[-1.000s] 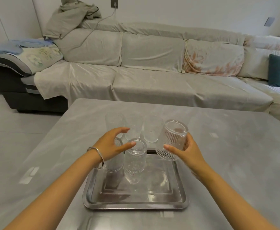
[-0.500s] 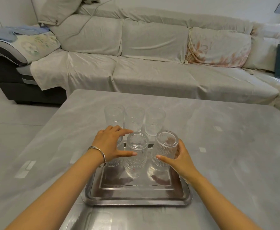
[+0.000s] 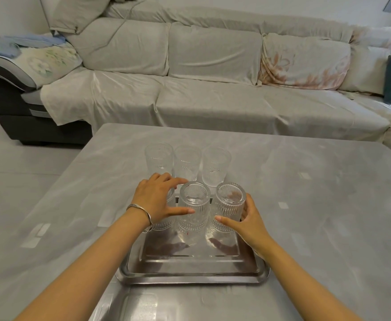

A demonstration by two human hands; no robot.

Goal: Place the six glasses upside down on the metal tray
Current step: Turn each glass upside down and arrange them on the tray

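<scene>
A metal tray (image 3: 189,278) lies on the grey table in front of me. Three ribbed glasses stand upside down along its far side. My right hand (image 3: 247,223) grips the right glass (image 3: 230,205), thumb in front and fingers behind. My left hand (image 3: 155,198) hovers over the left glass (image 3: 164,224) and mostly hides it. Its thumb and forefinger cup the middle glass (image 3: 194,200). Three more glasses (image 3: 187,162) stand upright in a row on the table just beyond the tray.
The near half of the tray holds nothing. The grey table (image 3: 317,205) stretches wide to the right and left. A covered sofa (image 3: 213,93) runs behind the table's far edge, and a dark chair (image 3: 9,89) stands at the far left.
My right hand has turned the tilted glass over and set it down on the tray beside the middle one. My left hand has hardly moved. My head has tipped closer.
</scene>
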